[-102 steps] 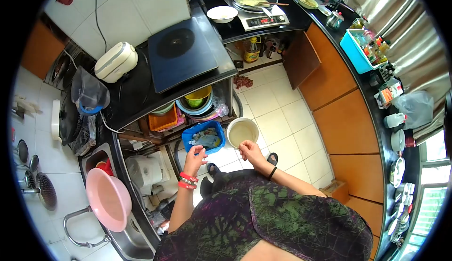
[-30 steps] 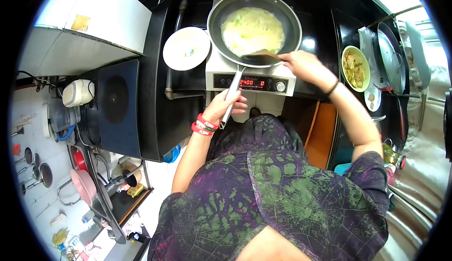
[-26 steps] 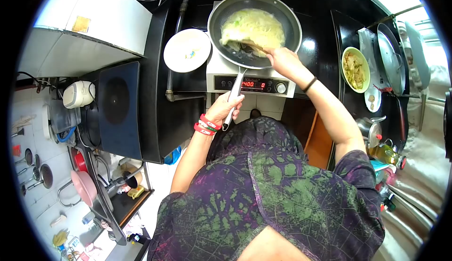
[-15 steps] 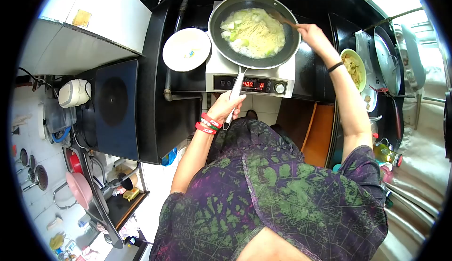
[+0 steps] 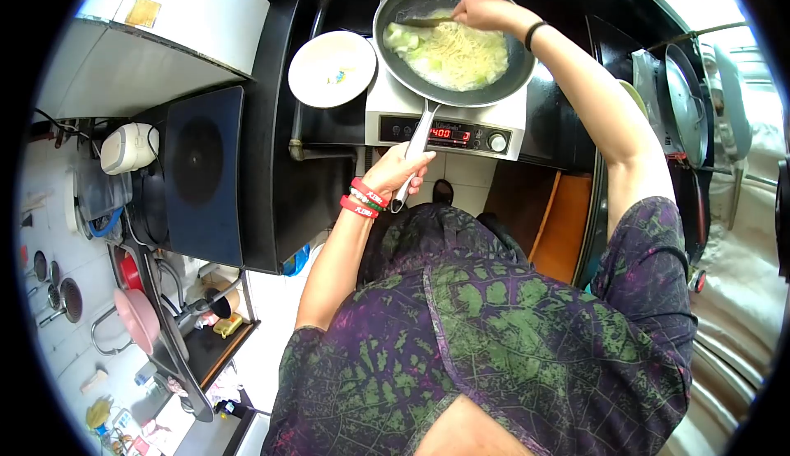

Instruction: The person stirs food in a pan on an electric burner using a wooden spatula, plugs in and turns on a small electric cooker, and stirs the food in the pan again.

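Note:
A deep pan [image 5: 420,77] with noodles and pale green pieces [image 5: 457,53] in liquid sits on a white induction cooker [image 5: 510,118] with a lit red display. My left hand [image 5: 397,171] is wrapped round the pan's silver handle [image 5: 421,131]; red bands circle that wrist. My right hand [image 5: 484,11] reaches over the far side of the pan, closed on a wooden spatula [image 5: 426,21] whose blade lies at the upper left of the noodles. Most of the spatula's handle is hidden in the hand.
A white bowl [image 5: 317,94] with small colored marks stands left of the pan. Further left are a dark flat cooktop [image 5: 203,201], a cream box [image 5: 129,150] and a pink basin [image 5: 137,320]. A pan lid [image 5: 681,102] leans at the right, partly behind my right arm.
From the floor beside a bucket and a bin, the view has shifted to the cooker. Over the last half second, my right hand moved left across the pan's far side with the spatula.

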